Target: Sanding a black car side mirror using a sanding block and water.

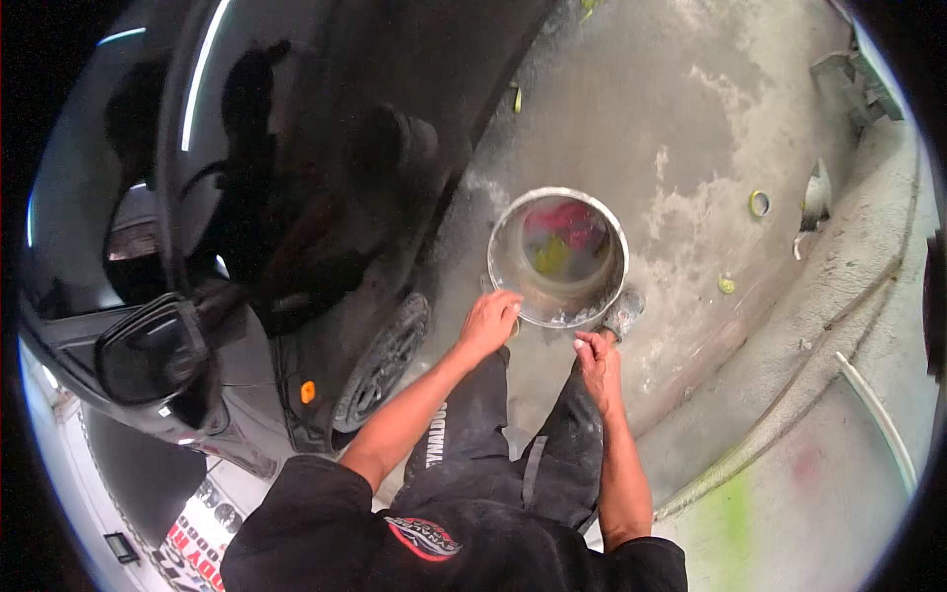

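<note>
A round metal bucket [555,301] stands in front of me, with pink, yellow and grey material at its bottom. My left hand [491,321] is over its near-left rim, fingers curled together; whether it touches the rim or holds something small I cannot tell. My right hand [598,360] is just below the bucket's near-right edge in the picture, fingers closed, with a small whitish bit at them that I cannot make out. My trousered legs show behind both hands, and a shoe [623,314] is beside the bucket.
A glossy black car [276,138] fills the left, with its side mirror [148,350] and wheel [380,365]. A rough grey wall [819,414] curves along the right, with a pale hose or pipe [876,419]. A tape roll [760,203] and yellow scraps [727,285] lie on the stained concrete floor.
</note>
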The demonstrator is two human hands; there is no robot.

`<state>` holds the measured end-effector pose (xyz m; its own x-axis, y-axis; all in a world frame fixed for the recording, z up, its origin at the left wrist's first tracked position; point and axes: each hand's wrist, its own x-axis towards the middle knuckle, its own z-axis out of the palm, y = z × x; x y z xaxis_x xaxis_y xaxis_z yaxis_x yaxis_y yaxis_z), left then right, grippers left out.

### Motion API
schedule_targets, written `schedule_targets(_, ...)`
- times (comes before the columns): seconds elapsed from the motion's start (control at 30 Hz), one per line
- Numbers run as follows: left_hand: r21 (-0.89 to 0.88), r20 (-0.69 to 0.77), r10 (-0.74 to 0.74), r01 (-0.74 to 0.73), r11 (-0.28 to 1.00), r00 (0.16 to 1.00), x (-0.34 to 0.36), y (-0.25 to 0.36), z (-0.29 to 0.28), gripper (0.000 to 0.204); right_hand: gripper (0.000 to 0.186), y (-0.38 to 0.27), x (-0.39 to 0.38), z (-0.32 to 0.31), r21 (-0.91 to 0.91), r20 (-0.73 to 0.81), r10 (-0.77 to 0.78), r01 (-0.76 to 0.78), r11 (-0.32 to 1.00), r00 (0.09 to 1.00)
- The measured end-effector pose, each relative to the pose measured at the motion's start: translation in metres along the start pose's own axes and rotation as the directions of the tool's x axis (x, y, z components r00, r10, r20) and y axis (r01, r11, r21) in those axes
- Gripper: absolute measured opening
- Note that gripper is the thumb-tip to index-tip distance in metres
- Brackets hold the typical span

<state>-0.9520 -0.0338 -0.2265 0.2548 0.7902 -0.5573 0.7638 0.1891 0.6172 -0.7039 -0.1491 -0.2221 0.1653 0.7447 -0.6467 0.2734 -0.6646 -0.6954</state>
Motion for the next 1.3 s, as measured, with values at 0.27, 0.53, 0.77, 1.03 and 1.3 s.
schedule_targets(0.27,0.414,0.345,-0.105,-0.051,0.909,0.933,0.123,-0.078,0.141,0.026,0.027,0.073,0.013,-0.014,0.066,0.057,0.059,-0.063,0.996,0.997)
schedule_targets(0.53,0.492,0.378,-0.075,-0.132,0.861,0.923,0.243,-0.123,0.225,0.026,0.026,0.094,0.02,-0.028,0.165,0.071,0.202,-0.211,0.963,0.977)
schedule_targets(0.77,0.253,-0.014,0.25,-0.238,0.938,0.968,0.308,-0.2,0.352,0.046,0.028,0.11,0.032,-0.023,0.34,0.149,0.309,-0.342,0.876,0.939)
schedule_targets(1.03,0.442,0.278,0.316,-0.413,0.796,0.907,0.311,-0.184,0.379,0.046,0.026,0.113,0.033,-0.039,0.347,0.008,0.482,-0.455,0.82,0.876)
schedule_targets(1.3,-0.439,0.511,-0.25,0.5,0.747,0.823,0.252,-0.146,0.22,0.039,0.026,0.074,0.04,-0.025,0.426,0.072,0.407,-0.397,0.813,0.911)
